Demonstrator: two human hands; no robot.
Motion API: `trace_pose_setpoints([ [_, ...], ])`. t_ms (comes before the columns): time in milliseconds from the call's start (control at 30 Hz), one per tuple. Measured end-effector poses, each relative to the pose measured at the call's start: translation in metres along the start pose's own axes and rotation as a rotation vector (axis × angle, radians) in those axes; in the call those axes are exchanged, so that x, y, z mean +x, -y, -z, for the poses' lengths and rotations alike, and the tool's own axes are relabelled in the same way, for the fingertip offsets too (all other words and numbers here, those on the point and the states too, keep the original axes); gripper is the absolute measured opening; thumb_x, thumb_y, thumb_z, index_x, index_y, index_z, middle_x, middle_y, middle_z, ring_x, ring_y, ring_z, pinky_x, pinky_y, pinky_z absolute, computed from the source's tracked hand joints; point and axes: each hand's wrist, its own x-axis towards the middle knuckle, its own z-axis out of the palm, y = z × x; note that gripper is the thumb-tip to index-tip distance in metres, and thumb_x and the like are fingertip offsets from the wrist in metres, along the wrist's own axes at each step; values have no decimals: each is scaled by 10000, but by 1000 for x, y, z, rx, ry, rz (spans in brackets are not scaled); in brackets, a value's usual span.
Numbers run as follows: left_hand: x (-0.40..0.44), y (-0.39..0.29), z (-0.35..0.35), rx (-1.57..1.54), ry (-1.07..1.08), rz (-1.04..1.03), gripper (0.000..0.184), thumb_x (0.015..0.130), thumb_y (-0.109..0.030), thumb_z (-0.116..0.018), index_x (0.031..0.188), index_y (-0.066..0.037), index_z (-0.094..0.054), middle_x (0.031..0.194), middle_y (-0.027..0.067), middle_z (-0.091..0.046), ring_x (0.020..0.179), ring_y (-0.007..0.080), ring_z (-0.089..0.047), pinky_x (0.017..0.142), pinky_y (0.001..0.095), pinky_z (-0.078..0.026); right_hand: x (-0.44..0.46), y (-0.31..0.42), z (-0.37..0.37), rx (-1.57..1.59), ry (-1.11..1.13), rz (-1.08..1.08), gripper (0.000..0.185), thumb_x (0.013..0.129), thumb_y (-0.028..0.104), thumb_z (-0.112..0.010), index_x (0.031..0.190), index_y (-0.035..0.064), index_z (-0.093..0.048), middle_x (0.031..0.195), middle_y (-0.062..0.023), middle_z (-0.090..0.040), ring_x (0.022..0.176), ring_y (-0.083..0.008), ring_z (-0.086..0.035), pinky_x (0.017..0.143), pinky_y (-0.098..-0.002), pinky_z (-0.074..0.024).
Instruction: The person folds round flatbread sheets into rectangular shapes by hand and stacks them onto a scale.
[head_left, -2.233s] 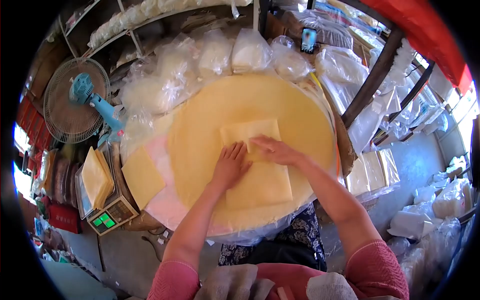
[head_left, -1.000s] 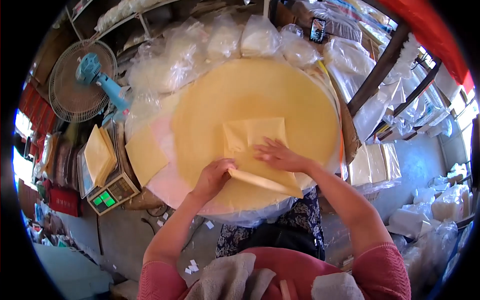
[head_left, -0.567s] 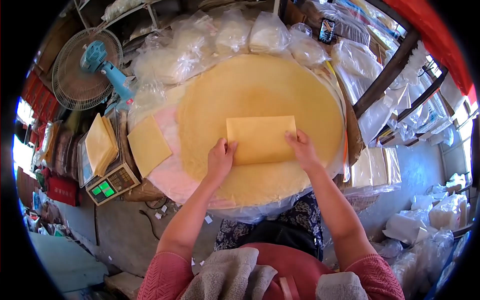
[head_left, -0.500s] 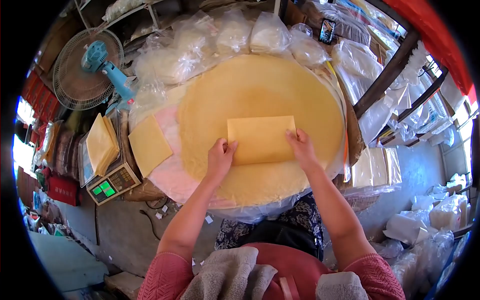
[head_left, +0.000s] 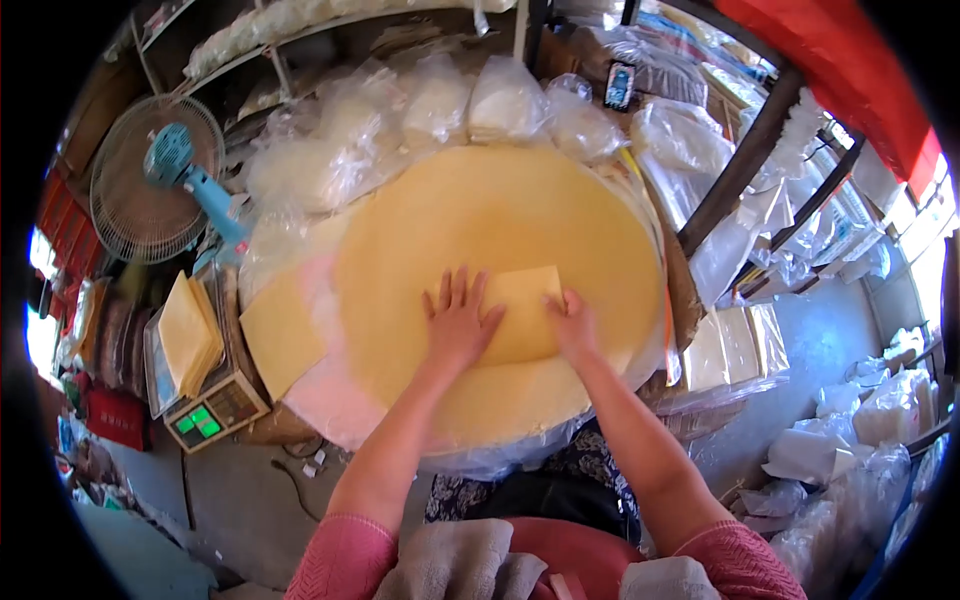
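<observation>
So the left hand (head_left: 460, 328) is laid palm down on the near half of the big yellow disc (head_left: 500, 205), fingers fanned wide and pointed toward the disc's far side. The left part of the folded sheet (head_left: 525, 305) is covered by it. The right hand (head_left: 573, 325) is turned inward, and the sheet's right edge is pinched between thumb and fingers. Both forearms are stretched in from the disc's near side.

The sheet is kept pretty flat on the disc, a bit nearer than its middle. It's pale yellow, with a crisp top edge and a neat far right corner; how many layers are folded in can't be told.

Left of the disc, a yellow stack (head_left: 190, 335) is propped on a scale (head_left: 215, 415). Clear bags (head_left: 435, 105) are lined up along the disc's far edge.
</observation>
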Motion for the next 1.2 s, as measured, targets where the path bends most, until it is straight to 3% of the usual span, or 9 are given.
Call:
trace_pose_setpoints([
  [100, -2, 0, -3, 23, -12, -1, 646, 942, -551, -387, 1469, -188, -304, 1548, 86, -224, 1432, 307, -172, 1108, 610, -109, -12, 27, 16, 43, 95, -157, 291, 870, 279, -649, 953, 6, -593, 729, -128, -622, 641, -173, -548, 578, -357, -446],
  [200, 0, -2, -2, 46, 3, 11, 643, 943, -556, -375, 1470, -193, -304, 1542, 86, -239, 1431, 303, -175, 1105, 615, -110, -42, 20, 19, 314, 21, 144, 414, 860, 171, -666, 1211, -5, -536, 937, -83, -666, 789, -122, -620, 688, -274, -494],
  [300, -3, -4, -2, 61, 22, 6, 639, 944, -555, -371, 1469, -196, -307, 1539, 87, -247, 1430, 300, -179, 1105, 616, -111, -55, 31, 41, -63, 170, -17, 542, 844, 126, -674, 1325, 16, -449, 1111, -132, -637, 917, -148, -633, 772, -276, -497],
  [400, -3, -3, -1, 80, 14, -16, 634, 944, -551, -372, 1467, -197, -313, 1539, 86, -248, 1430, 296, -182, 1104, 617, -110, -56, 39, 39, -214, 69, 92, 482, 812, 138, -702, 1243, 25, -518, 1122, -170, -616, 969, -237, -638, 830, -320, -487],
  [500, -1, -4, -3, 70, 15, -4, 637, 940, -553, -371, 1467, -201, -311, 1544, 80, -240, 1430, 288, -185, 1107, 619, -97, -50, 90, 56, -503, -62, 502, 345, 828, 69, -659, 1160, 27, -575, 1015, -96, -656, 930, -173, -630, 791, -279, -486],
  [600, -3, 1, -14, 106, -2, -15, 631, 940, -544, -373, 1464, -197, -315, 1538, 81, -254, 1425, 289, -202, 1104, 621, -105, -69, 240, 106, 212, 408, 281, 140, 833, 71, -647, 958, 8, -649, 957, -115, -656, 900, -187, -640, 786, -283, -485],
  [867, -4, 0, -11, 108, -41, -17, 630, 931, -528, -412, 1459, -195, -323, 1512, 70, -296, 1414, 283, -221, 1108, 598, -134, -118, 323, 150, 509, 955, 850, 251, 804, 20, -615, 1054, -1, -613, 1023, -154, -640, 945, -282, -620, 828, -351, -499],
  [1033, -1, 0, -13, 78, -37, -17, 617, 935, -528, -403, 1456, -206, -325, 1520, 71, -288, 1420, 297, -206, 1101, 619, -123, -108, 318, 140, 443, 781, 927, 283, 794, 18, -614, 1076, 3, -603, 1068, -166, -629, 970, -339, -598, 834, -375, -496],
  [1200, -3, 6, -19, 136, -37, -39, 616, 930, -499, -444, 1443, -173, -348, 1512, 95, -298, 1418, 315, -206, 1093, 632, -140, -38, 213, 58, -120, 110, 808, 347, 860, 139, -583, 1169, -16, -558, 1189, -197, -570, 1105, -388, -528, 949, -435, -430],
])
